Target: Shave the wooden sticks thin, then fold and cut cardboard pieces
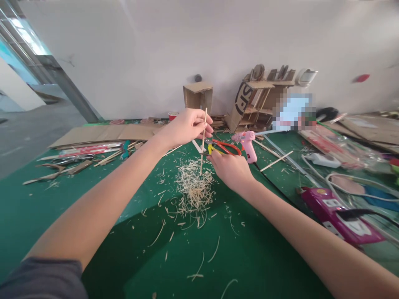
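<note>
My left hand (196, 126) pinches a thin wooden stick (203, 137) near its upper end and holds it nearly upright. Closed around a yellow knife-like tool (215, 149), my right hand (230, 168) is just right of the stick. The tool's dark tip meets or nearly meets the stick's lower half; most of its handle is hidden by my fingers. Below both hands lies a heap of curled wood shavings (195, 189). Orange-handled pliers (232, 146) rest right behind my right hand.
A pink glue gun (249, 145) stands right of the pliers, its cord running toward a purple power strip (339, 216). Cardboard boxes (198, 95) and a cardboard shelf (252, 101) stand by the wall. Flat cardboard (109, 135) and sticks lie at left on the green table (156, 265).
</note>
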